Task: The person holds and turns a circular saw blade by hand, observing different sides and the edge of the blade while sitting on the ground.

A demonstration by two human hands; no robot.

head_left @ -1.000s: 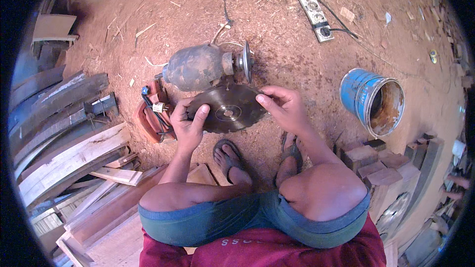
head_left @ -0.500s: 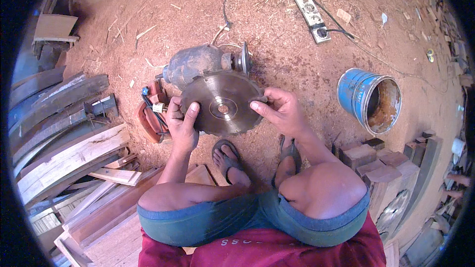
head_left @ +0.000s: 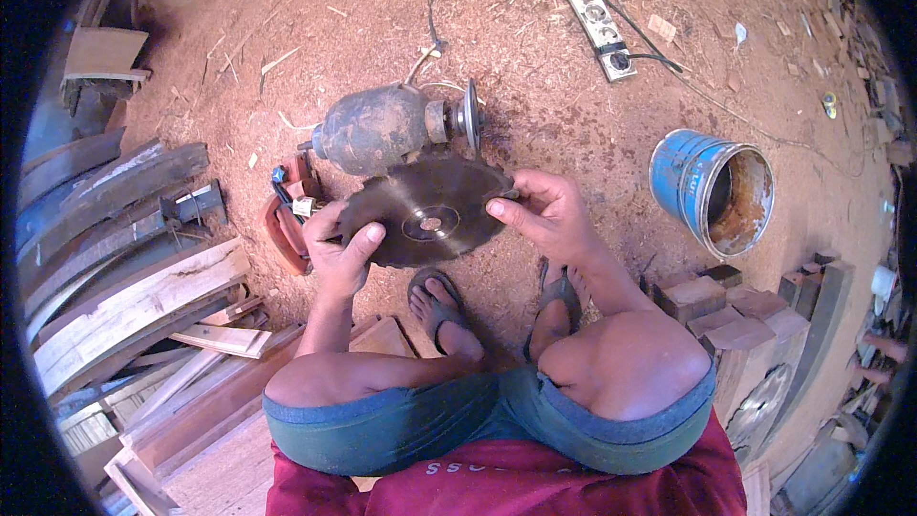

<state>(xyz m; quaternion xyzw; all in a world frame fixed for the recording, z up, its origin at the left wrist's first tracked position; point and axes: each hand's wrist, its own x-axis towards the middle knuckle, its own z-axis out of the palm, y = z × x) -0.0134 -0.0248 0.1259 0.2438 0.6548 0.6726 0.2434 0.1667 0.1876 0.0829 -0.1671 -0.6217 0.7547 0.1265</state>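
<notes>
A dark round circular saw blade [head_left: 401, 203] with a small centre hole is held between my two hands, tilted, above my sandalled feet. My left hand [head_left: 346, 247] grips its left edge, thumb on the upper face. On the right edge, my right hand [head_left: 543, 215] pinches the rim between thumb and fingers. Just beyond the blade lies a grimy electric motor [head_left: 374, 126] on the ground, with a grinding disc [head_left: 471, 118] on its right end. The blade's far edge overlaps the view of the motor's lower side; I cannot tell whether they touch.
An orange-handled tool [head_left: 287, 229] with a dark cord lies left of the blade. A white power strip [head_left: 598, 27] rests on the sawdust ground at the far right. A rusty blue can [head_left: 686, 182] lies right. Boards [head_left: 162, 301] fill the left; wood blocks [head_left: 693, 298] and another blade [head_left: 761, 399] are near right.
The saw blade has tipped to a flatter angle and its far edge has dropped nearer to me, uncovering more of the motor. Both hands keep their hold.
</notes>
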